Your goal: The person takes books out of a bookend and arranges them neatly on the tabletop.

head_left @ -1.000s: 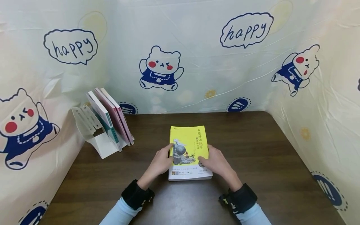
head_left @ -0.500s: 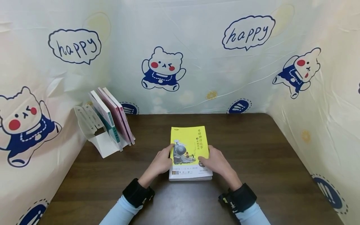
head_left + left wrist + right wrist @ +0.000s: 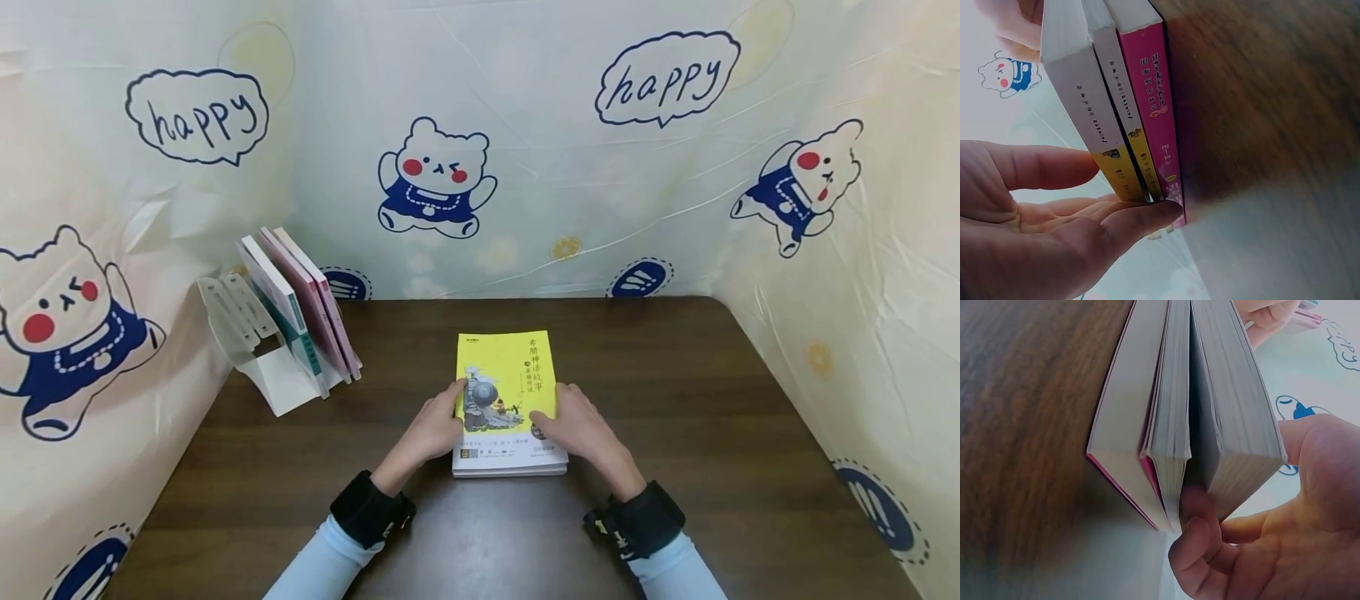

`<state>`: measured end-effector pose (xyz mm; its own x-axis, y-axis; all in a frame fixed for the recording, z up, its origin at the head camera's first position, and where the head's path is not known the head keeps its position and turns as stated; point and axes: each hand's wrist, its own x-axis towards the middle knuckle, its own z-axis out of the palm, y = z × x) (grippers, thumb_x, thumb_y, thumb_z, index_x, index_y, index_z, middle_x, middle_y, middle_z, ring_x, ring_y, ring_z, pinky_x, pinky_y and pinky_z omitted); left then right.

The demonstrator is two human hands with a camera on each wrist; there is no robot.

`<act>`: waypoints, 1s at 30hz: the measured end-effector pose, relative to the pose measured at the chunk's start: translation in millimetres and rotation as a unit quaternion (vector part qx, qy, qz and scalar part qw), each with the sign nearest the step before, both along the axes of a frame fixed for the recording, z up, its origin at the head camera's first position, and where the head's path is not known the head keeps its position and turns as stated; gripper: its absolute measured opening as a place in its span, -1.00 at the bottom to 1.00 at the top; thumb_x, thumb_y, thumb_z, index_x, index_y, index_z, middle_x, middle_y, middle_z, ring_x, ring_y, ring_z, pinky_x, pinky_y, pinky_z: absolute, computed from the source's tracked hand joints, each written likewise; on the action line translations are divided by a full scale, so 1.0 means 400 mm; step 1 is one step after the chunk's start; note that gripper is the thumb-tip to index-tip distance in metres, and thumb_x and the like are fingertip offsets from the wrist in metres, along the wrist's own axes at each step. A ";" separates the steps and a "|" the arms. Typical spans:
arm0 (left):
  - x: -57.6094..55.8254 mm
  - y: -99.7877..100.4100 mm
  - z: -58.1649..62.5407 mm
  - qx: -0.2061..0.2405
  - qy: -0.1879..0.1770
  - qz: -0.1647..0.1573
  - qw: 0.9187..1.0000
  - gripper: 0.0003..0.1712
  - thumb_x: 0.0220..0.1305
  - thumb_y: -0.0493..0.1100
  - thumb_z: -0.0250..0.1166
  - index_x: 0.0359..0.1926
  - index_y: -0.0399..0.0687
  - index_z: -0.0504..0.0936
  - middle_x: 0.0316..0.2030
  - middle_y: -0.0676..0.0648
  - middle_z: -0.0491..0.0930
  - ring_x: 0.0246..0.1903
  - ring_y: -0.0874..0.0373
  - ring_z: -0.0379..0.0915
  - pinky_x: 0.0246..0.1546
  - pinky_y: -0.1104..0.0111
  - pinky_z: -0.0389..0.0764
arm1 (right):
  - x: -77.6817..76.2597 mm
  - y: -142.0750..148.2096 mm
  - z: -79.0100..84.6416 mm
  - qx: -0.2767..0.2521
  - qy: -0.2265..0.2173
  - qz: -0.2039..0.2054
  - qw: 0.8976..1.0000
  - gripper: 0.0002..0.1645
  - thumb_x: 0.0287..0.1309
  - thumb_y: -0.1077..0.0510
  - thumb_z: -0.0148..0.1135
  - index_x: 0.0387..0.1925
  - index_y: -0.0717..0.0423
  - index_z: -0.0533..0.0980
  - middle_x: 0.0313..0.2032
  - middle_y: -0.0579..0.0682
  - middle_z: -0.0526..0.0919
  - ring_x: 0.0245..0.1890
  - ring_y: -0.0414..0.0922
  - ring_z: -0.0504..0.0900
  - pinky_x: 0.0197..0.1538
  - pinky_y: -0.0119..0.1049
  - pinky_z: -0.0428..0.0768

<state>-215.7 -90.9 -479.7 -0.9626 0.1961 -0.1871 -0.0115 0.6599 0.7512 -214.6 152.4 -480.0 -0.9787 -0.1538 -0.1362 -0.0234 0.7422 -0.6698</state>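
Observation:
A book with a yellow and white cover (image 3: 506,383) tops a stack of three in the middle of the table. Beneath it lie a thinner yellow and white book (image 3: 1124,100) and, at the bottom, a pink-spined book (image 3: 1150,94). My left hand (image 3: 429,427) holds the spine side, thumb at the top cover's edge, fingers across the spines. Over the page side, my right hand (image 3: 581,425) pinches the top book, thumb on its cover. Its curled fingers (image 3: 1200,531) reach into the gap under that book, where their tips are partly hidden.
At the back left, a white bookend or book stand (image 3: 281,379) holds several leaning books (image 3: 300,304), white, teal and pink. The dark wooden table (image 3: 660,375) meets a printed bear curtain (image 3: 540,167) at the back and sides.
The head view shifts slightly. Both hands keep their places on the stack, and the books show no clear movement.

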 end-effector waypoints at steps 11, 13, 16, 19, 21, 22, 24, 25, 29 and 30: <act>0.009 -0.003 -0.004 0.006 -0.005 -0.017 1.000 -0.16 0.31 -0.56 -0.02 0.62 -0.33 0.11 0.60 -0.41 -0.01 0.60 -0.20 -0.13 0.53 -0.05 0.05 | 0.011 -0.001 0.005 0.005 -0.009 -0.008 1.000 -0.43 0.36 0.03 0.35 0.25 0.27 0.49 -0.17 0.07 0.45 -0.19 0.00 0.44 -0.24 -0.15 0.45; 0.011 -0.001 -0.004 0.008 -0.005 -0.017 1.000 -0.16 0.31 -0.56 -0.02 0.62 -0.33 0.11 0.60 -0.42 -0.02 0.59 -0.21 -0.13 0.53 -0.05 0.05 | 0.014 -0.001 0.006 0.004 -0.017 -0.009 1.000 -0.42 0.37 0.03 0.35 0.26 0.28 0.47 -0.16 0.08 0.44 -0.19 0.00 0.45 -0.24 -0.15 0.46; 0.014 0.000 -0.005 0.009 -0.002 -0.016 1.000 -0.16 0.31 -0.55 -0.03 0.62 -0.33 0.12 0.59 -0.42 -0.01 0.59 -0.20 -0.12 0.53 -0.04 0.07 | 0.016 -0.002 0.006 0.003 -0.026 -0.010 1.000 -0.41 0.37 0.03 0.34 0.27 0.28 0.46 -0.16 0.08 0.43 -0.18 0.00 0.45 -0.25 -0.15 0.45; 0.014 0.001 -0.006 0.010 0.000 -0.016 1.000 -0.17 0.31 -0.55 -0.04 0.62 -0.33 0.13 0.59 -0.42 0.00 0.59 -0.20 -0.11 0.53 -0.04 0.07 | 0.016 -0.001 0.004 0.007 -0.027 -0.008 1.000 -0.43 0.38 0.03 0.33 0.25 0.27 0.47 -0.18 0.07 0.44 -0.18 0.00 0.44 -0.25 -0.15 0.44; 0.015 0.002 -0.006 0.010 0.000 -0.017 1.000 -0.17 0.31 -0.55 -0.03 0.62 -0.33 0.13 0.59 -0.43 0.00 0.59 -0.20 -0.11 0.53 -0.04 0.07 | 0.014 0.000 0.003 0.010 -0.024 -0.006 1.000 -0.45 0.37 0.02 0.34 0.24 0.25 0.49 -0.20 0.06 0.45 -0.18 0.00 0.44 -0.24 -0.15 0.44; 0.015 0.002 -0.006 0.010 -0.001 -0.017 1.000 -0.17 0.31 -0.55 -0.03 0.62 -0.34 0.13 0.59 -0.43 0.00 0.59 -0.21 -0.11 0.53 -0.05 0.07 | 0.013 0.001 0.002 0.011 -0.023 -0.005 1.000 -0.46 0.37 0.02 0.34 0.23 0.24 0.50 -0.20 0.05 0.45 -0.18 0.00 0.44 -0.24 -0.15 0.44; 0.014 0.002 -0.006 0.009 -0.003 -0.017 1.000 -0.17 0.32 -0.55 -0.03 0.62 -0.33 0.13 0.59 -0.43 0.00 0.59 -0.21 -0.12 0.53 -0.05 0.07 | 0.011 0.001 0.002 0.011 -0.019 0.000 1.000 -0.48 0.37 0.03 0.35 0.22 0.22 0.53 -0.21 0.04 0.47 -0.17 -0.01 0.44 -0.23 -0.15 0.44; 0.014 0.002 -0.006 0.009 -0.004 -0.016 1.000 -0.17 0.32 -0.55 -0.03 0.62 -0.34 0.12 0.59 -0.43 0.00 0.59 -0.21 -0.12 0.53 -0.05 0.07 | 0.011 0.001 0.002 0.010 -0.019 0.002 1.000 -0.49 0.37 0.03 0.35 0.22 0.21 0.53 -0.21 0.04 0.47 -0.17 -0.01 0.44 -0.23 -0.15 0.44; 0.013 -0.001 -0.008 0.004 -0.003 -0.017 1.000 -0.16 0.31 -0.54 -0.03 0.62 -0.32 0.12 0.59 -0.43 -0.01 0.59 -0.22 -0.12 0.53 -0.06 0.06 | 0.011 0.000 0.002 0.005 -0.017 0.005 1.000 -0.49 0.38 0.05 0.35 0.23 0.21 0.53 -0.20 0.04 0.47 -0.16 -0.01 0.44 -0.22 -0.14 0.44; 0.013 -0.001 -0.008 0.003 -0.003 -0.016 1.000 -0.16 0.31 -0.54 -0.03 0.62 -0.32 0.12 0.59 -0.43 -0.01 0.59 -0.22 -0.12 0.53 -0.06 0.06 | 0.011 0.001 0.002 0.004 -0.017 0.004 1.000 -0.49 0.38 0.05 0.35 0.23 0.22 0.53 -0.19 0.05 0.47 -0.17 -0.01 0.44 -0.22 -0.14 0.44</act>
